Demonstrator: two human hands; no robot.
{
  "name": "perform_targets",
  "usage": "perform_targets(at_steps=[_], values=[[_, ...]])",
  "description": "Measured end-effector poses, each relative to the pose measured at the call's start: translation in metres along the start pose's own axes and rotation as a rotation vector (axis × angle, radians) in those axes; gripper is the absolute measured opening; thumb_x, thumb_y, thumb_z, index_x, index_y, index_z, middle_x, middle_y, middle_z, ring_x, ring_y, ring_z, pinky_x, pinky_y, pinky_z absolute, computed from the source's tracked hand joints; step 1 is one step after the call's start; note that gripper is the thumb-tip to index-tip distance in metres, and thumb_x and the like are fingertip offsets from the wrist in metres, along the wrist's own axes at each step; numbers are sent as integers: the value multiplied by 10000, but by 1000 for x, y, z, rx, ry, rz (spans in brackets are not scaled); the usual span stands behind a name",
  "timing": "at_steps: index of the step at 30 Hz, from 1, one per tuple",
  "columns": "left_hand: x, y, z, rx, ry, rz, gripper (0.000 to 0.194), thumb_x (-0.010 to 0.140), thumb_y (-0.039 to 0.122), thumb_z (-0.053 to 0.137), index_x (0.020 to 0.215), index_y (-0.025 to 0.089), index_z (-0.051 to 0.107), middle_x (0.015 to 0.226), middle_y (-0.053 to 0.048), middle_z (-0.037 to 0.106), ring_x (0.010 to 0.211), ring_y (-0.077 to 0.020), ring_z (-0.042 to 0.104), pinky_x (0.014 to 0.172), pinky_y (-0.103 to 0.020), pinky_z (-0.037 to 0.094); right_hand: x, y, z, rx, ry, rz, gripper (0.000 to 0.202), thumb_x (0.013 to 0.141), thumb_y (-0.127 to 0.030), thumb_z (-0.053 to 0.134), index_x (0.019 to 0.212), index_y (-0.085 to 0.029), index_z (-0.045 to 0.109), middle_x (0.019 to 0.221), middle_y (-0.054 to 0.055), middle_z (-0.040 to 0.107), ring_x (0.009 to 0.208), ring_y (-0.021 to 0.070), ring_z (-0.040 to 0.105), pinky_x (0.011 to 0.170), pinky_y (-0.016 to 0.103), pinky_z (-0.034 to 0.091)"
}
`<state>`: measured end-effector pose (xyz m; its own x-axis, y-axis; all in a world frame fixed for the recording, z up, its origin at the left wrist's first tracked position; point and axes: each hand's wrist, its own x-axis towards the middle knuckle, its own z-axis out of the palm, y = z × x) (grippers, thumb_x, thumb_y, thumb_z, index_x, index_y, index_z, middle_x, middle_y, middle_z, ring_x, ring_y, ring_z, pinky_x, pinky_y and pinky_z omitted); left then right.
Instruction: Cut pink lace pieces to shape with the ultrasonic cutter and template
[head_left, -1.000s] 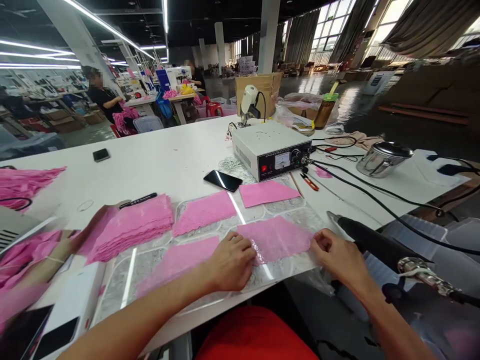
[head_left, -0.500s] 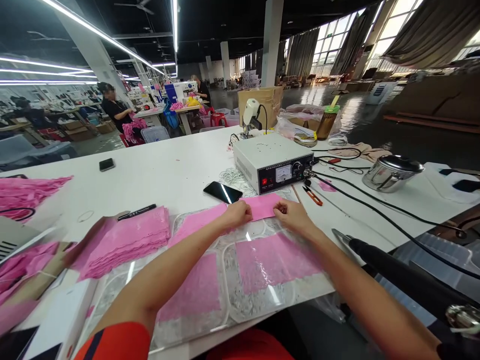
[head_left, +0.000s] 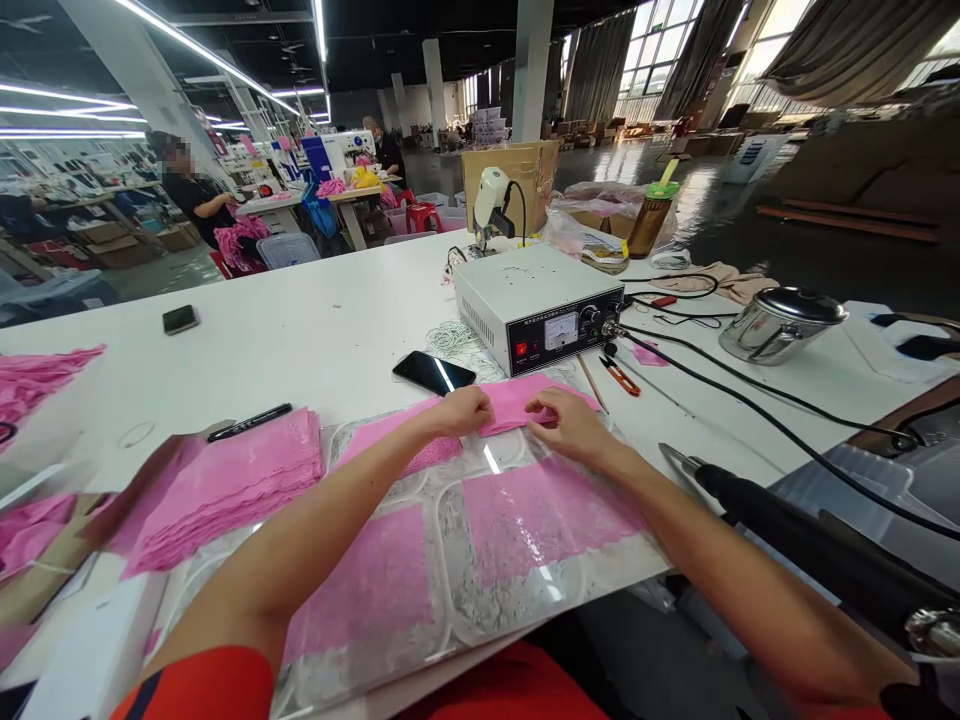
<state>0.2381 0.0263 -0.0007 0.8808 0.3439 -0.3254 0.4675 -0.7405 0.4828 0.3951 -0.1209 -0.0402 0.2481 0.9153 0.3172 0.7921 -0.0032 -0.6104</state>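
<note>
My left hand [head_left: 466, 408] is closed on the left end of a pink fabric piece [head_left: 510, 398] in front of the control box. Over the right part of that piece is my right hand [head_left: 564, 422], its fingers curved and a little apart, near or touching the cloth. Beneath lies a clear template sheet [head_left: 480, 610] with rounded outlines. More pink pieces lie with it, one at the right [head_left: 551, 510], another at the lower left [head_left: 375, 580] and a third partly behind my left forearm [head_left: 435, 455].
A stack of pink fabric [head_left: 240, 480] with a black marker [head_left: 250, 422] sits left. Ahead are a phone [head_left: 433, 373] and the control box [head_left: 536, 305]. Orange snips [head_left: 619, 376], a steel cup [head_left: 780, 325], cables and a black-handled pointed tool [head_left: 772, 530] lie right.
The right hand's fingers have loosened from the fabric's right edge, and the cloth now spreads further right beneath that hand. My left hand keeps its hold. The view has shifted slightly.
</note>
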Motion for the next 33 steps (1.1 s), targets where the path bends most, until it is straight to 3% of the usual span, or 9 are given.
perform_targets(at_steps=[5,10,14,16,18,25,33], values=[[-2,3,-9,-15,-9,11,344,937,361,586,1210,152,569,1204,-86,591,1028,-225,613,862,-420,539,3,5,4,-107,25,-112,129,715,-232,666,836,-197,637,900,69,656,892,222,588,816,360,472],[-8,11,-23,-28,-15,56,335,936,376,585,1183,150,583,1171,-74,603,998,-222,621,838,-400,548,4,16,3,-215,79,-150,119,744,-231,649,855,-189,644,910,81,651,893,229,575,807,366,466],[-22,20,-29,-40,-35,99,219,918,340,590,911,123,622,853,-22,613,710,-134,585,626,-267,494,-5,23,-6,-289,117,-138,83,738,-123,581,778,-174,632,875,98,655,865,241,578,785,378,459],[-33,24,-25,-55,-46,118,207,875,283,585,730,135,583,703,0,547,593,-108,491,530,-232,379,-19,23,-13,-310,125,-135,100,741,-103,559,773,-173,623,862,98,656,850,242,580,779,382,458],[-47,26,-14,-73,-58,138,183,825,247,567,672,149,555,672,0,520,576,-106,446,513,-237,318,-40,20,-20,-317,119,-142,115,747,-97,555,801,-175,621,873,92,658,858,240,585,785,379,460],[-92,41,34,-83,-154,177,128,799,183,529,688,158,586,783,-16,579,670,-125,521,627,-242,386,-121,2,-33,-442,217,-450,181,829,-49,521,922,-176,611,905,81,673,860,210,611,784,357,484],[-106,57,47,5,-194,195,189,851,132,533,668,156,573,828,-16,583,770,-144,535,771,-274,399,-147,-7,-35,-480,183,-509,181,849,-50,550,970,-166,620,917,90,673,873,209,618,804,360,491]])
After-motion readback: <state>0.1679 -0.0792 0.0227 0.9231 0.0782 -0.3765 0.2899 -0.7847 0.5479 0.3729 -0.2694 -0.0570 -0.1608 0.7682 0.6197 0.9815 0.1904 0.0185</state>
